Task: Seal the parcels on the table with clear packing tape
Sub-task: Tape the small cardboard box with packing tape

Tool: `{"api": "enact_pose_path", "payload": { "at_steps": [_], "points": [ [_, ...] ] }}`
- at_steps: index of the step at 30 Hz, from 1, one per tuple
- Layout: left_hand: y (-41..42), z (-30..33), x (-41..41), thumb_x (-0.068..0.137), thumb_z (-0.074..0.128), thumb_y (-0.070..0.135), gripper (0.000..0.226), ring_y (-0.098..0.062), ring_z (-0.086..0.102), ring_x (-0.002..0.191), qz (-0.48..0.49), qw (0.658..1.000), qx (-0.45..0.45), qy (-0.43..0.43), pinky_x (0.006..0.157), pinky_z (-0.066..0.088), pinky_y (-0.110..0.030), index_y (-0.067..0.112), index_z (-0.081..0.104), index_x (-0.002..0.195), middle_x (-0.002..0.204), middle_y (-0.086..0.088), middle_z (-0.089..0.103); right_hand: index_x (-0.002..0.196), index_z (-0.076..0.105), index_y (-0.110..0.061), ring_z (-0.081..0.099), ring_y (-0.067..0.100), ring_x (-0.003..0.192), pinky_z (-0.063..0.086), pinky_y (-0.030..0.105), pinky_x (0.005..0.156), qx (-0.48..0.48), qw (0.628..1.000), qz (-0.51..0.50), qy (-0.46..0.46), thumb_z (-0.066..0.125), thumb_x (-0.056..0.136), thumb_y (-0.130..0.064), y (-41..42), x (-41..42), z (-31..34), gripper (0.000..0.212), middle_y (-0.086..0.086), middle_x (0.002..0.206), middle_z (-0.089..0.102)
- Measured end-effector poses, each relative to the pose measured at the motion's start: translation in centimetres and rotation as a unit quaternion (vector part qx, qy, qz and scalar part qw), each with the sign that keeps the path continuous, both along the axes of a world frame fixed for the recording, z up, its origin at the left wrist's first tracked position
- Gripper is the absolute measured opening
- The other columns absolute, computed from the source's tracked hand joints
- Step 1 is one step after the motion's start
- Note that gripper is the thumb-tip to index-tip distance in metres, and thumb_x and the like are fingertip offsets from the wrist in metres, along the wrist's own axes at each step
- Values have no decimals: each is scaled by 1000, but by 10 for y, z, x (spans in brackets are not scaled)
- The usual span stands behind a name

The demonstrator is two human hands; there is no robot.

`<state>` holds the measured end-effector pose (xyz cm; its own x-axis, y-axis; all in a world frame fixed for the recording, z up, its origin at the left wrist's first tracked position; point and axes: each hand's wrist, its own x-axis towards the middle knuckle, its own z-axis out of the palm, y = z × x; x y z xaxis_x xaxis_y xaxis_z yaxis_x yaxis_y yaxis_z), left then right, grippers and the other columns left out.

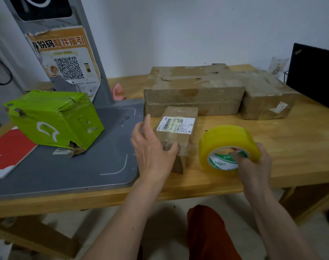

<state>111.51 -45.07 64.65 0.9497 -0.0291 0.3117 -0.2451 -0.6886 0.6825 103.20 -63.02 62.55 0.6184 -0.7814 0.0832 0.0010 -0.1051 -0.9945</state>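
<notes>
A small brown cardboard parcel (pixel 178 128) with a white shipping label lies on the wooden table (pixel 291 147) near its front. My left hand (pixel 152 147) rests against the parcel's near left corner, thumb on its front end, fingers spread. To the parcel's right, my right hand (pixel 253 162) grips a large yellowish roll of packing tape (pixel 227 141), with fingers inside its green-and-white core. The roll stands on the table. Behind lie a long flat cardboard box (pixel 193 89) and a smaller taped box (pixel 267 96). A green wrapped parcel (pixel 55 117) sits at left.
A grey scanner stand (pixel 81 166) with a QR-code poster covers the table's left side and carries the green parcel. A red booklet (pixel 8 151) lies at its left edge. A black laptop screen (pixel 313 76) and a glass stand at back right. A pink object sits behind the stand.
</notes>
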Motion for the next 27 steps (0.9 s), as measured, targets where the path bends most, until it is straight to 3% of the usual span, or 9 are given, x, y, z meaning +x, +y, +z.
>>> {"api": "enact_pose_path", "payload": {
  "at_steps": [6, 8, 11, 14, 16, 18, 22, 24, 27],
  "points": [
    [-1, -14, -2, 99, 55, 23, 65, -16, 23, 136, -17, 998, -61, 24, 105, 30, -30, 36, 22, 153, 149, -3, 24, 80, 55, -14, 55, 20, 65, 44, 31, 57, -12, 1000, 3, 8, 65, 83, 4, -2, -1, -5, 21, 6, 72, 58],
    [0, -13, 1, 101, 51, 23, 60, -18, 25, 136, -8, 998, -51, 28, 107, 33, -35, 36, 24, 153, 149, -4, 28, 81, 55, -13, 55, 20, 64, 44, 32, 56, -10, 1000, 8, 10, 65, 84, 4, -3, 0, -6, 20, 6, 72, 58],
    [5, -18, -3, 103, 44, 24, 45, -22, 31, 142, 4, 994, 18, -110, 120, 25, -47, 22, 42, 148, 151, -5, 41, 86, 57, -10, 55, 20, 65, 43, 31, 55, -15, 1000, 13, 11, 64, 84, 3, -2, 1, -5, 15, 6, 73, 58],
    [10, -35, -10, 101, 39, 25, 44, -19, 37, 144, -164, 952, 98, -238, 121, 26, -46, 11, 51, 142, 149, -7, 49, 87, 57, -8, 54, 19, 64, 43, 30, 55, -17, 1000, 10, 13, 64, 84, 3, -1, 3, -6, 13, 6, 72, 57],
    [10, -41, -13, 99, 41, 35, 50, -18, 46, 138, -218, 933, 176, -224, 115, 38, -47, 9, 54, 140, 143, -7, 55, 88, 57, -8, 54, 18, 65, 43, 30, 56, -18, 1000, 13, 16, 64, 84, 2, 0, 4, -6, 13, 6, 73, 57],
    [5, -33, -16, 98, 39, 44, 55, -19, 49, 136, -191, 933, 235, -194, 117, 34, -42, 13, 55, 140, 144, -5, 55, 90, 58, -6, 55, 18, 65, 44, 30, 55, -17, 1000, 15, 15, 64, 84, 2, 0, 6, -6, 12, 5, 73, 58],
    [-6, -14, -13, 104, 31, 50, 60, -17, 15, 152, -171, 930, 306, -107, 121, 13, -35, 30, 16, 158, 165, 1, 17, 91, 58, -5, 56, 17, 65, 45, 29, 54, -26, 999, 10, 21, 63, 84, 3, 2, 8, -6, 11, 3, 72, 59],
    [-2, -17, -11, 103, 34, 50, 61, -16, 10, 152, -190, 931, 293, -103, 121, 12, -38, 33, 13, 157, 166, 3, 13, 91, 57, -6, 56, 16, 65, 44, 28, 54, -24, 999, 7, 21, 64, 84, 2, 2, 8, -6, 12, 3, 73, 59],
    [12, -31, -8, 99, 44, 46, 61, -12, 20, 150, -246, 936, 208, -144, 123, 16, -40, 23, 31, 154, 161, 5, 28, 90, 58, -8, 56, 18, 67, 45, 29, 55, -22, 999, 15, 18, 65, 84, 2, 2, 8, -5, 14, 5, 76, 60]
  ]
}}
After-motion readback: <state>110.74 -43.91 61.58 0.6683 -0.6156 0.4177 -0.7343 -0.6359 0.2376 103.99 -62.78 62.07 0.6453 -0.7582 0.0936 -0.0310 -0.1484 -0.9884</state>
